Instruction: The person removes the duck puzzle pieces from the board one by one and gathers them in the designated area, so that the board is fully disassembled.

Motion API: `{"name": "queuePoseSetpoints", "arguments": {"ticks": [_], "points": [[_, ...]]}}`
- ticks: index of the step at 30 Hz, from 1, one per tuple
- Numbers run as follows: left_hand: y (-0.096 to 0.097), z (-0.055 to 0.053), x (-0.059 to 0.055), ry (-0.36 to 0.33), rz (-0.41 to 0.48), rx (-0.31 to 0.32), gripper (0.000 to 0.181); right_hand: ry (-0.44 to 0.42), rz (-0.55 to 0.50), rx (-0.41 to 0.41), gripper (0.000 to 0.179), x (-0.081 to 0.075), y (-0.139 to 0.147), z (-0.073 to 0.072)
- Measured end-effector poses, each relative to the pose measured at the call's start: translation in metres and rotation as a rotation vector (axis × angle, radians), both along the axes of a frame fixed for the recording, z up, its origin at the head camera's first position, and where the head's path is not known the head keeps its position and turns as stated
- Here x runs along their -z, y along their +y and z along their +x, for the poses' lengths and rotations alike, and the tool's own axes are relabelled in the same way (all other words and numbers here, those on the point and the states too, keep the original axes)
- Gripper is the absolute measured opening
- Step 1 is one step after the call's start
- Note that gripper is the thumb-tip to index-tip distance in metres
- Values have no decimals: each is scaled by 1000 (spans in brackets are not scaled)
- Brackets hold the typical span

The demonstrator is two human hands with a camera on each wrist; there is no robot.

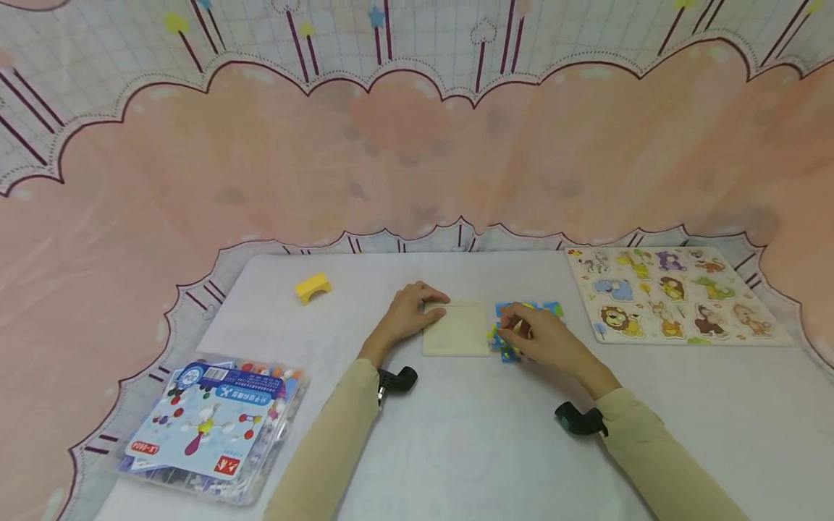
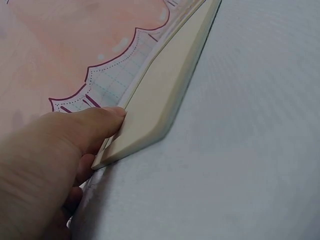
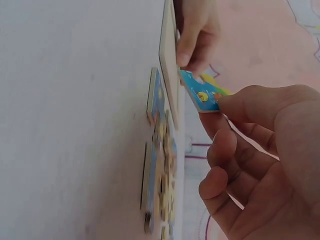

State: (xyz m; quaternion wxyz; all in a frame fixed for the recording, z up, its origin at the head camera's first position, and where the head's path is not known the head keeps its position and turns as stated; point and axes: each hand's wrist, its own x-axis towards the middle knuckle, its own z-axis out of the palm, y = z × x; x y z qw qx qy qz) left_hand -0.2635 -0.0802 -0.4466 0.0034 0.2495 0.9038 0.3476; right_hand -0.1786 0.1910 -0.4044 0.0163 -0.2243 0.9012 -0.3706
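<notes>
A pale wooden puzzle tray (image 1: 455, 334) lies flat before the person. The left hand (image 1: 412, 312) grips its upper left side, and in the left wrist view the thumb (image 2: 107, 119) rests on the rim. To the tray's right, the right hand (image 1: 544, 339) pinches a blue jigsaw piece (image 3: 199, 92) with yellow patches between thumb and index finger. In the right wrist view this piece is raised off the table, its other fingers loosely bent. Several more jigsaw pieces (image 1: 510, 354) lie under and behind the right hand, partly hidden by it.
An animal puzzle board (image 1: 651, 310) lies at the back right. A yellow arch block (image 1: 313, 288) stands at the back left. A clear plastic case (image 1: 247, 492) with a blue printed sheet on it lies at the front left. Patterned cloth surrounds the white table (image 1: 456, 449).
</notes>
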Motion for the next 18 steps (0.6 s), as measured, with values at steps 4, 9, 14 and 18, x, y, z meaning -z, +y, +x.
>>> {"name": "queuePoseSetpoints", "arguments": {"ticks": [4,9,14,18], "points": [[-2,3,0,-2,11,-4,22,-14,-27,11,6,0,9,4],[-2,4,1,3,20,-4,22,-1,3,51,5,2,20,7],[-2,4,2,3,19,4,23,-28,35,95,6,3,33,9],[-2,4,0,12,16,5,23,-27,35,118,6,3,43,11]]}}
